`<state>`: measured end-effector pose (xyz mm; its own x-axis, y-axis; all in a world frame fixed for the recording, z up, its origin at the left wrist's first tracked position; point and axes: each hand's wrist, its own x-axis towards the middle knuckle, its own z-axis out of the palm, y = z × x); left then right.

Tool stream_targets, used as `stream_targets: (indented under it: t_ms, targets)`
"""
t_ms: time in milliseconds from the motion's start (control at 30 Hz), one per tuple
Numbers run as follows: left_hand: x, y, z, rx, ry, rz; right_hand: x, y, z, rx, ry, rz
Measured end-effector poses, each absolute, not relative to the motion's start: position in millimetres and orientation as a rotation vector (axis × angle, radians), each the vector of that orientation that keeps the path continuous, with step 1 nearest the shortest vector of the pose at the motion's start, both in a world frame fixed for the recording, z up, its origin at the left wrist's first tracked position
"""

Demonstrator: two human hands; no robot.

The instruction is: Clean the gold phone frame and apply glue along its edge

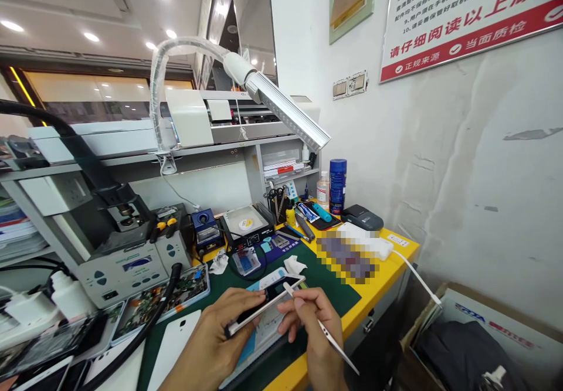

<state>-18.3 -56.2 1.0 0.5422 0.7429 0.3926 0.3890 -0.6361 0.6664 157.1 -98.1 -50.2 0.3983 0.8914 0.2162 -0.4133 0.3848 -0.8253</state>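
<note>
A phone (273, 298) with a pale frame is tilted above the green mat (336, 291). My left hand (215, 335) grips its near left end between thumb and fingers. In my right hand (314, 326) is a thin, light-coloured metal tool (336, 347); its flat upper tip lies at the phone's right part, and its pointed end sticks out below the hand. Under the phone, a blue and white item (259, 338) lies on the mat, partly hidden by my hands. A white phone-shaped panel (173, 350) rests left of my left hand.
At the left are a grey soldering station (132, 268), a black hose (149, 326) and a tray of circuit boards (153, 300). Crumpled tissue (294, 265), a white power strip (365, 240) and a blue can (338, 186) are farther back. A cardboard box (411, 335) stands right.
</note>
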Motion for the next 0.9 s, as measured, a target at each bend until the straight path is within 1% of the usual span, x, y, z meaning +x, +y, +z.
stream_targets:
  t_ms: [333,533,667,800,900]
  targets:
    - [-17.6,-57.4,3.5,2.271,0.919,0.943,167.9,-95.3,-46.3,-0.811,-0.682,0.889]
    - [-19.4,-55.5,3.1,2.235,0.971,0.894,211.8,-77.8,-42.9,-0.966,-0.639,0.788]
    - [-20.9,-56.7,8.1,2.175,1.037,0.914,246.4,-66.8,-34.4,-1.064,-0.834,0.800]
    - [-30.2,-52.8,11.5,2.084,1.118,1.118,263.4,-52.3,-25.2,-1.203,-1.085,0.837]
    - [-39.3,-47.0,11.3,1.875,1.276,1.211,272.1,-33.8,-17.4,-1.407,-1.365,0.847]
